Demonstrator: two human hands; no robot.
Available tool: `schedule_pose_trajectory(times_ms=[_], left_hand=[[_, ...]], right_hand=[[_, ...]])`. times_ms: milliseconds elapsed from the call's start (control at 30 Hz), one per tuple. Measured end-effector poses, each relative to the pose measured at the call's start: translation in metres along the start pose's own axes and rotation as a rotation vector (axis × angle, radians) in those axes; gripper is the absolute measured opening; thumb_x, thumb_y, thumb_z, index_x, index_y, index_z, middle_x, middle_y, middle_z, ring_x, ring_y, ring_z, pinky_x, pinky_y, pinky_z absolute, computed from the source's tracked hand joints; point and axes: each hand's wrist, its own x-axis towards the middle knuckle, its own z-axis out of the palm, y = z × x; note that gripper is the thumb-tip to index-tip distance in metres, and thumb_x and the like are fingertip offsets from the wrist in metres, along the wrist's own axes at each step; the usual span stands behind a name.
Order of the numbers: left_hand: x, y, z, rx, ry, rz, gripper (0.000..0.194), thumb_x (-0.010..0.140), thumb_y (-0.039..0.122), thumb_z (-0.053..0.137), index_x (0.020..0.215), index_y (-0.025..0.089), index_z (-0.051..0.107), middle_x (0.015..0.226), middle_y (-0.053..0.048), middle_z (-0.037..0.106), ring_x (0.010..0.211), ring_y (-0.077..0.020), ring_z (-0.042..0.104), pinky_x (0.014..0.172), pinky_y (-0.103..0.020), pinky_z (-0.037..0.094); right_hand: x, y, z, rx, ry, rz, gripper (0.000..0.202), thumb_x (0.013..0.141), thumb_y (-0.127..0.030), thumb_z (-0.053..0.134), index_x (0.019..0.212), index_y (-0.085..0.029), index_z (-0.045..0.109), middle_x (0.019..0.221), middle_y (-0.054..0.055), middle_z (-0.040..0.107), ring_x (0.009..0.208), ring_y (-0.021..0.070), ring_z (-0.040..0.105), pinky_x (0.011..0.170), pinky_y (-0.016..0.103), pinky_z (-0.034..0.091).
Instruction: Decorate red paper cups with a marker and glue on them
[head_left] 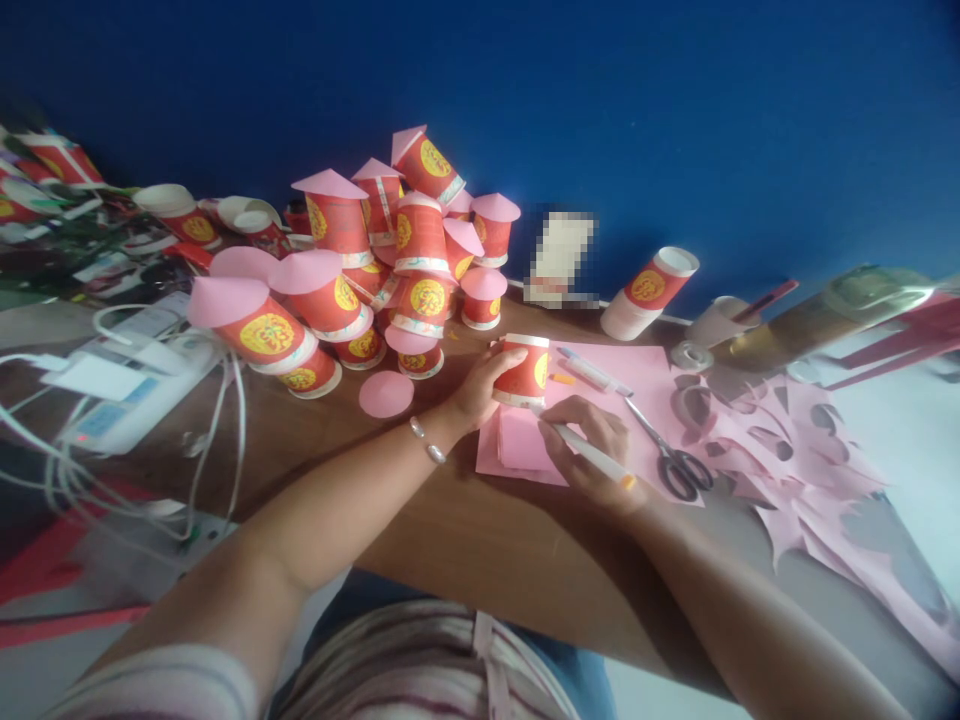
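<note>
A brown, wood-toned bench point(420, 515) stands against a deep blue wall point(675, 120), its surface smooth and faintly glossy beneath a crowd of paper craftwork. Near the middle, a person's left hand point(480, 388) grips a red paper cup point(517, 372), fingers wrapped around its curved side, above a small stack of pink squares point(519, 445). The fingers of the right hand point(596, 440) are closed around a white pen point(592, 452) with an orange end, its tip close to the cup's lower edge; whether the two touch cannot be told.

Beneath the work lies a flat pink sheet point(645, 375), bearing black-handled scissors point(679, 468). To its right sprawl thin, curling pink offcuts point(795, 450), pierced by rounded holes. A metallic-looking cylinder, partly blurred, leans beyond them.

At left rises a heap of red cups point(337, 225), many stamped with round yellow emblems and topped by shallow matte pink cones, some upright, others tilted. A pink paper disc point(386, 395) lies before them on the bare bench, well apart from a white power strip point(142, 395) tangled in glossy cables. Near the wall, a nested stack of cups point(649, 290) leans at an angle.
</note>
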Motion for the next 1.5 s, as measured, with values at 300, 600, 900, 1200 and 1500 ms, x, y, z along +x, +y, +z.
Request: schedule_pose_trajectory(times_ms=[300, 600, 900, 1200, 1500], left_hand=[[0.0001, -0.0004, -0.0012, 0.045, 0.004, 0.001, 0.031, 0.076, 0.042, 0.075, 0.093, 0.016, 0.071, 0.09, -0.006, 0.073, 0.087, -0.0213, 0.069, 0.084, -0.034, 0.054], [-0.0003, 0.0013, 0.0006, 0.063, -0.001, -0.004, 0.033, 0.075, 0.045, 0.076, 0.092, 0.017, 0.071, 0.087, -0.006, 0.073, 0.083, -0.0204, 0.068, 0.08, -0.033, 0.053], [-0.0026, 0.0042, 0.0016, 0.085, 0.008, -0.026, 0.036, 0.074, 0.046, 0.076, 0.093, 0.016, 0.071, 0.087, -0.007, 0.073, 0.086, -0.0232, 0.07, 0.075, -0.034, 0.055], [-0.0044, 0.0044, 0.0008, 0.086, -0.005, -0.083, 0.037, 0.075, 0.046, 0.076, 0.099, 0.018, 0.071, 0.091, -0.006, 0.073, 0.089, -0.0252, 0.07, 0.071, -0.037, 0.06], [-0.0014, -0.0001, -0.0025, 0.072, -0.042, -0.05, 0.029, 0.076, 0.044, 0.077, 0.087, 0.017, 0.071, 0.08, -0.003, 0.07, 0.075, -0.0184, 0.066, 0.069, -0.031, 0.056]], right_hand=[[0.0008, -0.0009, 0.0004, 0.02, -0.013, 0.001, 0.008, 0.094, -0.016, 0.062, 0.096, -0.023, 0.06, 0.077, 0.0, 0.071, 0.063, 0.0125, 0.067, 0.059, 0.023, 0.052], [-0.0036, 0.0041, 0.0031, -0.004, -0.021, 0.01, 0.007, 0.094, -0.017, 0.062, 0.093, -0.023, 0.06, 0.076, -0.001, 0.071, 0.06, 0.0121, 0.065, 0.058, 0.023, 0.051], [0.0014, 0.0014, -0.0004, -0.049, 0.004, 0.014, 0.008, 0.094, -0.016, 0.06, 0.091, -0.023, 0.059, 0.073, -0.002, 0.069, 0.058, 0.0122, 0.064, 0.057, 0.024, 0.05], [0.0015, 0.0031, 0.0012, -0.092, 0.024, 0.014, 0.01, 0.094, -0.014, 0.06, 0.088, -0.023, 0.06, 0.072, -0.002, 0.07, 0.058, 0.0136, 0.066, 0.057, 0.026, 0.053], [0.0018, 0.0069, 0.0011, -0.077, 0.016, -0.017, 0.009, 0.095, -0.015, 0.061, 0.092, -0.023, 0.061, 0.075, 0.0, 0.071, 0.061, 0.0144, 0.068, 0.056, 0.027, 0.054]])
